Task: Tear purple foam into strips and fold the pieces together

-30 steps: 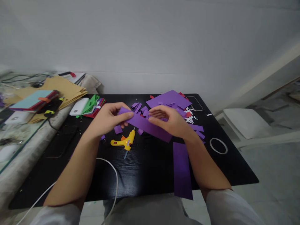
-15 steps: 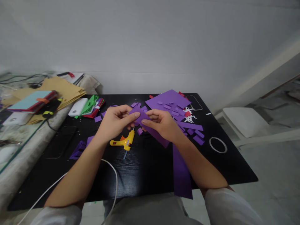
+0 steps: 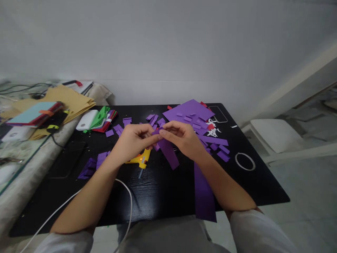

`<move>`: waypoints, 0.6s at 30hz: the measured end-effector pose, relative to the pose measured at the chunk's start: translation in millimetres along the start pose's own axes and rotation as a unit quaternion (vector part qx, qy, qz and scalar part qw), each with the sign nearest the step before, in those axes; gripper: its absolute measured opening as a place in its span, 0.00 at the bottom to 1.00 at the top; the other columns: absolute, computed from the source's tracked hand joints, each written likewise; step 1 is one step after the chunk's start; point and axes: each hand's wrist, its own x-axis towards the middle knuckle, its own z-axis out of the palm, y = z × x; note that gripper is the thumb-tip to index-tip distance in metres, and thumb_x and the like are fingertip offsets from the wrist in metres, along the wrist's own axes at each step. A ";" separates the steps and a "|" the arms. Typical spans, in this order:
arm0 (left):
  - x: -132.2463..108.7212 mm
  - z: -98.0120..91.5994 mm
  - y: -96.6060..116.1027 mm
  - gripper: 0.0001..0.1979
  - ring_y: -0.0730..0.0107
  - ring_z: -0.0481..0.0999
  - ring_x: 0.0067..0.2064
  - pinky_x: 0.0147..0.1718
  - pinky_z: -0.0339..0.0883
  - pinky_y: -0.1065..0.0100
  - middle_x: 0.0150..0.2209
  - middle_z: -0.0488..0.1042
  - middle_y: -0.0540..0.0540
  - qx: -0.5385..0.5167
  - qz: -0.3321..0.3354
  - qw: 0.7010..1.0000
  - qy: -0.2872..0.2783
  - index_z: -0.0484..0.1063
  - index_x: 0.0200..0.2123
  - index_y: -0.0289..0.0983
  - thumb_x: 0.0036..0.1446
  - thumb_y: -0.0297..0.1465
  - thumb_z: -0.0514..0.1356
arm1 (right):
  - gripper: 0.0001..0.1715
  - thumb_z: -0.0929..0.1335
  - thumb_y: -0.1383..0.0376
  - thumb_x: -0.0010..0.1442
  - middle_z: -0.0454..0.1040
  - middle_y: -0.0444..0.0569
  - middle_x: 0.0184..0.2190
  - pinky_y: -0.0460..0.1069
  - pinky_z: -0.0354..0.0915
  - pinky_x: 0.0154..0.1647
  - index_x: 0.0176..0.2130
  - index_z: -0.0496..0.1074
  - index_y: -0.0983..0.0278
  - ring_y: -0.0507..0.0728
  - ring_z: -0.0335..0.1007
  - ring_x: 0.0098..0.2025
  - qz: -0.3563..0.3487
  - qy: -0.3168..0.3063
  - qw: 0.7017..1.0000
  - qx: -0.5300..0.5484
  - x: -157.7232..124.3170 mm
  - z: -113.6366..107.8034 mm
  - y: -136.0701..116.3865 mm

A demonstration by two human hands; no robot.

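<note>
Far left, off the black table: a heap of brown envelopes with a teal notebook on top, parked clear of the work.

Left far corner of the table: a fan of green and red paper, within reach but aside. Nearer, folded purple pieces lie grouped together.

Centre: a yellow glue gun lies on its side just under the hands, its white cord trailing off the near edge. It looks kept close for quick pickup.

Left hand: fingers curled, thumb and forefinger pinched on the upper end of a purple paper strip.

Right hand: same pinch, fingertips meeting the left's. With both grips at one end, the rest of the strip hangs free, slanting down toward the table.

Right of centre: a long purple strip overhangs the near edge. A purple sheet lies far, with small cut rectangles scattered around it.

Far right: a white ring.
</note>
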 end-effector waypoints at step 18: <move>-4.1 0.8 7.0 0.17 0.72 0.78 0.24 0.24 0.72 0.75 0.23 0.79 0.48 -0.001 0.033 0.999 -0.028 0.77 0.28 0.36 0.58 0.43 0.71 | 0.17 0.79 0.51 0.56 0.81 0.45 0.34 0.50 0.73 0.44 0.35 0.80 0.61 0.54 0.76 0.38 -0.007 -0.011 1.000 -0.009 -1.7 -2.8 -6.9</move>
